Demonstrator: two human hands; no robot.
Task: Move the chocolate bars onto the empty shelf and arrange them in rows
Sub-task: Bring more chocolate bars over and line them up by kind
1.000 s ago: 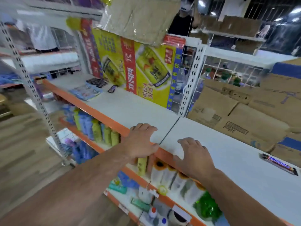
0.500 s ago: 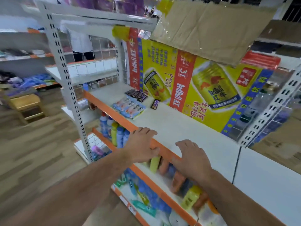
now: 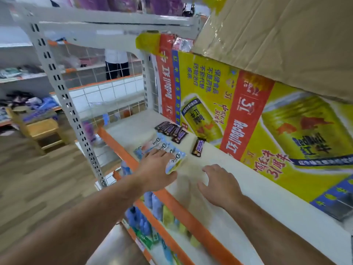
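Observation:
Several light-blue Dove chocolate bars (image 3: 162, 147) lie side by side near the orange front edge of the white shelf (image 3: 267, 199). My left hand (image 3: 155, 169) lies over their near end, fingers on top and thumb under the nearest bar's end. Behind them a row of dark Snickers bars (image 3: 171, 129) sits near the back. One more Snickers bar (image 3: 198, 147) lies alone to the right. My right hand (image 3: 219, 185) hovers over bare shelf to the right, fingers loosely curled and holding nothing.
A yellow and red drink poster (image 3: 238, 119) backs the shelf, with cardboard (image 3: 277, 41) overhanging above. Bottles (image 3: 152, 205) fill the lower shelf. A perforated upright post (image 3: 63, 96) stands at the left. A wooden stool (image 3: 36, 131) and a person (image 3: 116, 64) are beyond.
The view has swung left along the shelf. My left hand went from the orange edge forward onto the Dove bars. My right hand moved from the edge onto the shelf surface.

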